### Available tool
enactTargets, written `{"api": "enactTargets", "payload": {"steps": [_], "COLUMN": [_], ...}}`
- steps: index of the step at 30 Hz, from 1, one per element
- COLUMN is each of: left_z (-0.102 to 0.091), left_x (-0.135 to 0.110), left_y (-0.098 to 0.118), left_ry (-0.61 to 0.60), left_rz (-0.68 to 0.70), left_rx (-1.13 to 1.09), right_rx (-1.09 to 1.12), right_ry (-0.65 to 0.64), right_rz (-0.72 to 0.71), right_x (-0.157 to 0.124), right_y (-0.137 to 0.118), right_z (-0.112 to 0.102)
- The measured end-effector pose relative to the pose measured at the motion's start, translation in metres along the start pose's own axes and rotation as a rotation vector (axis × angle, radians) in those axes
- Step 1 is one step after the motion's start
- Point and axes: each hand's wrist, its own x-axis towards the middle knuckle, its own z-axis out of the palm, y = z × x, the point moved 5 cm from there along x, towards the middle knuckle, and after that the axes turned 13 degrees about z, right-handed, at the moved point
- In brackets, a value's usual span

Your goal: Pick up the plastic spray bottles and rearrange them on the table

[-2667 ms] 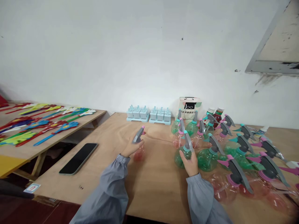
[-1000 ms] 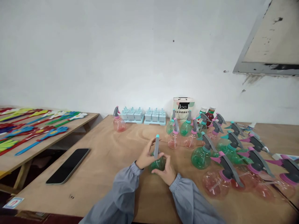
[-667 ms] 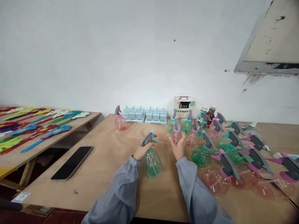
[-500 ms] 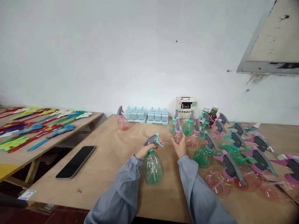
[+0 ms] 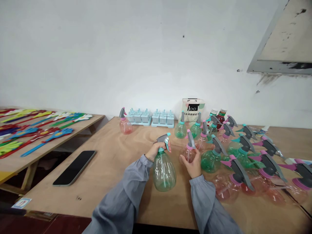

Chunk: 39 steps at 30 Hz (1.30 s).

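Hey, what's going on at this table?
A person's left hand holds a green spray bottle near its neck, while the right hand grips a pink spray bottle. Another pink bottle stands at the back left, beside pale blue popsicle molds. More spray bottles crowd the right side.

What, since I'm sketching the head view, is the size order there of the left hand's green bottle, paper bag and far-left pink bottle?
Green bottle, held in the left hand; nearness may enlarge it.
Paper bag, partly hidden.
Far-left pink bottle.
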Motion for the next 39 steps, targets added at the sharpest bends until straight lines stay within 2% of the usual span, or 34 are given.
{"api": "enactTargets", "payload": {"steps": [6,10,15,21,28,33,39], "left_z": [0.007,-0.006,-0.010,-0.020,-0.015,-0.015,-0.010], "left_x": [-0.004,-0.003,-0.004,-0.001,-0.003,-0.004,-0.007], "left_y": [0.003,0.004,0.009,0.007,0.010,0.015,0.017], "left_ry": [-0.100,0.006,0.008,0.126,0.040,0.061,0.014], "left_rz": [-0.019,-0.020,-0.011,0.035,0.021,0.041,0.024], "left_rx": [0.017,0.053,0.036,0.045,0.065,0.126,0.094], "right_rx": [0.018,0.028,0.032,0.040,0.032,0.034,0.028], "right_ry": [-0.005,0.004,-0.018,-0.030,-0.040,-0.041,-0.032], "right_rz": [0.014,0.004,0.011,0.020,0.021,0.013,-0.003], "right_x": [0.000,-0.002,-0.004,-0.005,-0.005,-0.005,-0.005], "right_y": [-0.001,-0.004,-0.005,-0.005,-0.005,-0.004,-0.004], "right_z": [0.002,0.003,0.005,0.006,0.007,0.007,0.007]}}
